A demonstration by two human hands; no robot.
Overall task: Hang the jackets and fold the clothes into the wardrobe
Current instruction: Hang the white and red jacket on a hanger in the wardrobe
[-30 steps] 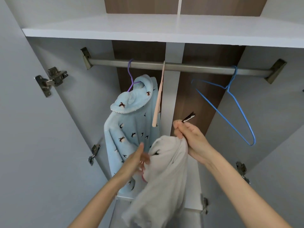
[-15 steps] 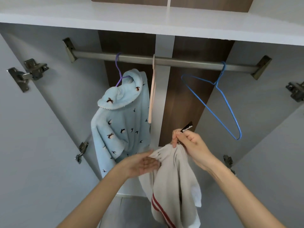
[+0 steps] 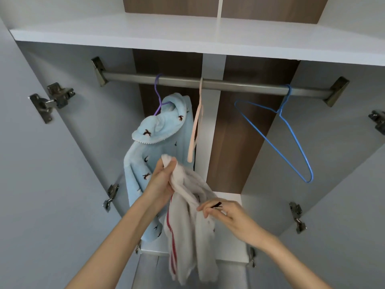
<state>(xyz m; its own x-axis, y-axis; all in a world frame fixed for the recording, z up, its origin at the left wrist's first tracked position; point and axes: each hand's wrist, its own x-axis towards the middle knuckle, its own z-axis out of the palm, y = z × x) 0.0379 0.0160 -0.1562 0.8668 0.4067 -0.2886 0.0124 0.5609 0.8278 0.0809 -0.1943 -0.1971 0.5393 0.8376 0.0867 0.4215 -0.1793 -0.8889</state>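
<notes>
A: Starting at the left, where is everything sitting?

B: The pale blue jacket [image 3: 154, 147] is hanging on a purple hanger [image 3: 157, 94] at the left of the rail [image 3: 239, 86]. Just right of it and nearer, the person's left hand [image 3: 162, 182] is gripping the bunched upper end of the white garment [image 3: 187, 226]. Its red-striped length is drooping in front of the wardrobe.

A: And the other hand?

B: The right hand [image 3: 229, 213] is lower and to the right, pinching a fold of the same cloth. A small dark thing [image 3: 216, 205] is sitting between its fingers, too small to call a label or a clip.

A: So what is going to make this step go well?

B: Probably finding the collar or shoulders first, so the cloth is opening flat rather than twisted. The left hand is doing the carrying, so the right should be working along the edge. The pink hanger [image 3: 194, 132] is hanging free just beyond the left hand, and the blue wire hanger [image 3: 294, 138] is waiting empty at the far right. Either seems reachable if this piece is meant for hanging.
</notes>
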